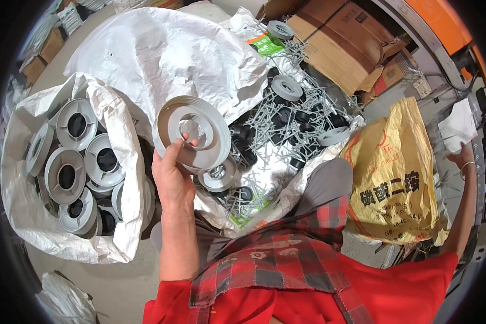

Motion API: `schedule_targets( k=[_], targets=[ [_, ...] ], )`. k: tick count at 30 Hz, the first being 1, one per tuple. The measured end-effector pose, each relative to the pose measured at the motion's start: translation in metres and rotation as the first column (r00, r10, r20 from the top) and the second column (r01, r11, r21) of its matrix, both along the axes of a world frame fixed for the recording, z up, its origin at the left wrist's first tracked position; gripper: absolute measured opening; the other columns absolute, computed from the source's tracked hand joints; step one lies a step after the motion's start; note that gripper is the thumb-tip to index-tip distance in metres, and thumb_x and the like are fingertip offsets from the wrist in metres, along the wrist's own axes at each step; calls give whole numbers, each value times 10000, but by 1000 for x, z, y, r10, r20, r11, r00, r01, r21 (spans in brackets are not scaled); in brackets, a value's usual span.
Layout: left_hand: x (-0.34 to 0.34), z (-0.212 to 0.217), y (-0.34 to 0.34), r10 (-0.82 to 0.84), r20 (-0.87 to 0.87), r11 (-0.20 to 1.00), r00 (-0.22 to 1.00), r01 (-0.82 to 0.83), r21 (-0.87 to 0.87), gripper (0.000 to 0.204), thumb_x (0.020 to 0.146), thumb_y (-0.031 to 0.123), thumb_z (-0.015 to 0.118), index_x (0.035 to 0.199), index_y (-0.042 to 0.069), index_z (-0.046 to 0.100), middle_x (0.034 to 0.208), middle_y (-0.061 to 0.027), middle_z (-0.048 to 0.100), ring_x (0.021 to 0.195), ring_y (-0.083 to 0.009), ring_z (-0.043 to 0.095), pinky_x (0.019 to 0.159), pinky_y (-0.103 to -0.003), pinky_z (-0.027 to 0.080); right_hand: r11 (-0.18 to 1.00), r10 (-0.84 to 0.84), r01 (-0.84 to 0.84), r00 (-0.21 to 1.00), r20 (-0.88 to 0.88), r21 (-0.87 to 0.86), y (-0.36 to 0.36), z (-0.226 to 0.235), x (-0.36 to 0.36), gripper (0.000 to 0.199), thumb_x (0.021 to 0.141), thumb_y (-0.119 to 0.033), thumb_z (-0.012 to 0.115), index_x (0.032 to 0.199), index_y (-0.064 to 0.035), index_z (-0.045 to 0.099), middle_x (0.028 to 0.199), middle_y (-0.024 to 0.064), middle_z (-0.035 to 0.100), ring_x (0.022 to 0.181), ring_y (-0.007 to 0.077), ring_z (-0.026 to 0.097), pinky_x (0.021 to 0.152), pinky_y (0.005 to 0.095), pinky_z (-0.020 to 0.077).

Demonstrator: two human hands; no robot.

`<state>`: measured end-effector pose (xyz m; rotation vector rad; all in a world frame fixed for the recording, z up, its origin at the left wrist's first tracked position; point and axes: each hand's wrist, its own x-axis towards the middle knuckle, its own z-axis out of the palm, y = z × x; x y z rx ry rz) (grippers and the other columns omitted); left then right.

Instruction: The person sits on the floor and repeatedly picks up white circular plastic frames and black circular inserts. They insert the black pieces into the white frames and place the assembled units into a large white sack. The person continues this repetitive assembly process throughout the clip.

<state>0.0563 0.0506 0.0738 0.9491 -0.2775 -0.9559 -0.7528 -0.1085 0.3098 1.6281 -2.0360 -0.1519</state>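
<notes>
My left hand (174, 170) is closed on the near rim of a grey plastic ring-shaped part (217, 147), thumb and fingers reaching into its stepped opening. The part is raised and tilted above the heap of loose pieces between my knees. At the far right, my right hand (461, 157) is stretched out at arm's length, its fingers at the lower edge of a white sheet (459, 127), paper or cloth. It appears pinched there, though the fingertips are partly hidden. Left of me, a white woven sack (17, 183) holds several grey round parts with black centres (66, 176).
In front of me lie grey sticks (275, 116), black knobs (296, 163) and grey rings (287, 88) on sacking. A bulging white sack (162, 54) stands behind. A yellow sack (391, 162) is to the right, cardboard boxes (340, 40) beyond, with orange-framed equipment (443, 21) at the upper right.
</notes>
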Motion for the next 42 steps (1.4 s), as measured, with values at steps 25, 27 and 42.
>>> schedule_targets(
  k=[25, 27, 42],
  targets=[
    [-29, -22, -47, -17, 2, 945, 1000, 15, 326, 364, 810, 37, 572, 1164, -13, 499, 1007, -104, 607, 862, -184, 587, 829, -340, 465, 865, 71, -292, 876, 478, 408, -191, -473, 521, 314, 854, -182, 535, 1142, -59, 549, 1182, 172, 546, 1141, 326, 508, 919, 432, 451],
    [-34, -22, -53, -24, -6, 941, 1000, 25, 339, 374, 818, 34, 577, 1179, -11, 494, 1018, -112, 613, 863, -186, 599, 837, -343, 474, 850, 86, -300, 891, 446, 434, -199, -505, 504, 295, 870, -171, 497, 1135, -57, 558, 1138, 157, 592, 1047, 330, 571, 870, 400, 478],
    [-35, -30, -61, -10, 47, 926, 999, -8, 376, 404, 823, 68, 586, 1205, -10, 479, 1015, -116, 623, 868, -208, 616, 819, -355, 484, 777, 22, -478, 671, 741, 410, -234, -460, 449, 595, 638, -382, 769, 999, 54, 587, 1028, 257, 593, 985, 341, 575, 859, 384, 459]
  ],
)
